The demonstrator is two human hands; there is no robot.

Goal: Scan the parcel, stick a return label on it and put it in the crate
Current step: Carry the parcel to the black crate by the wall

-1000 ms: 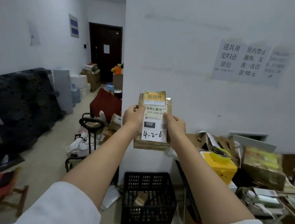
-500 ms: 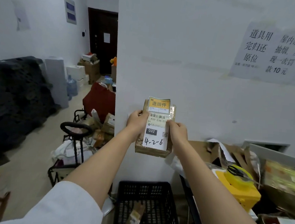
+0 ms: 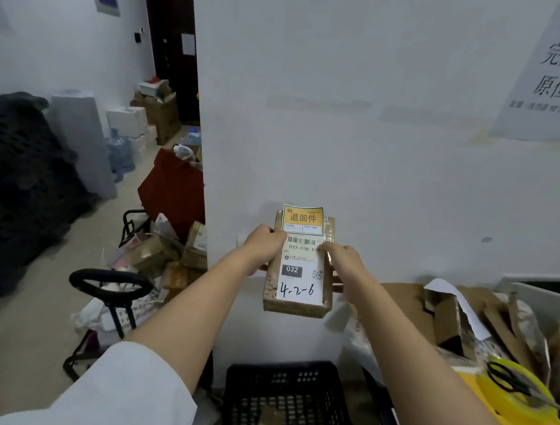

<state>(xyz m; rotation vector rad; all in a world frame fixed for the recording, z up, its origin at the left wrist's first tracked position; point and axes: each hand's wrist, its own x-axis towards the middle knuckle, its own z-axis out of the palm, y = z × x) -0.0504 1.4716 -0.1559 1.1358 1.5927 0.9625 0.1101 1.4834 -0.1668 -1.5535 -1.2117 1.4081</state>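
Both hands, left hand (image 3: 262, 249) and right hand (image 3: 343, 261), grip the parcel (image 3: 298, 281) by its side edges at twelve o'clock, high above the crate (image 3: 287, 404) at six. The yellow return label (image 3: 303, 219) overhangs the top edge (possibly loose); dropped from here, it could snag or peel.

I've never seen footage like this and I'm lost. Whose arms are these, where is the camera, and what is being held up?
There is no machine here. The camera sits on a person's head, looking forward and down, so both arms reach out from below. The left hand and right hand hold a brown parcel upright before a white wall. A yellow return label sits at its top, above a white shipping label. Below stands a black crate. On the right lie scissors on a yellow tape roll.
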